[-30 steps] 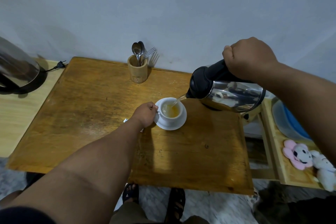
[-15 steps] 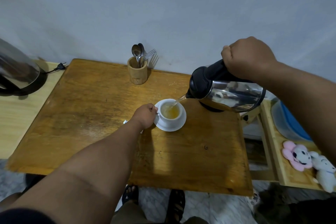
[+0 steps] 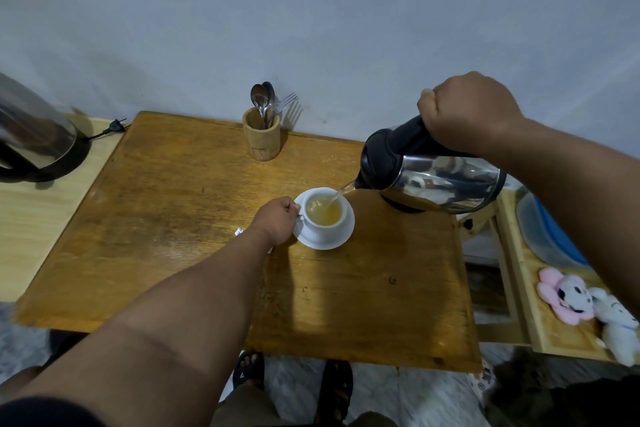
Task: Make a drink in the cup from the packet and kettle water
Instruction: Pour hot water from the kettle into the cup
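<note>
Cup [image 3: 325, 214] on its saucer mid-counter has filled further in the last second (yellow liquid nearing halfway); right hand [image 3: 467, 111] grips the tilted kettle [image 3: 433, 177], left hand [image 3: 277, 220] pinches the cup's handle.

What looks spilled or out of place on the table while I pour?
Nothing looks spilled. The stream from the kettle lands inside the cup, and the saucer and table look dry. One loose end: the plug lies unplugged at the table's far left corner. Your left hand steadies the cup; your right hand tilts the kettle.
</note>
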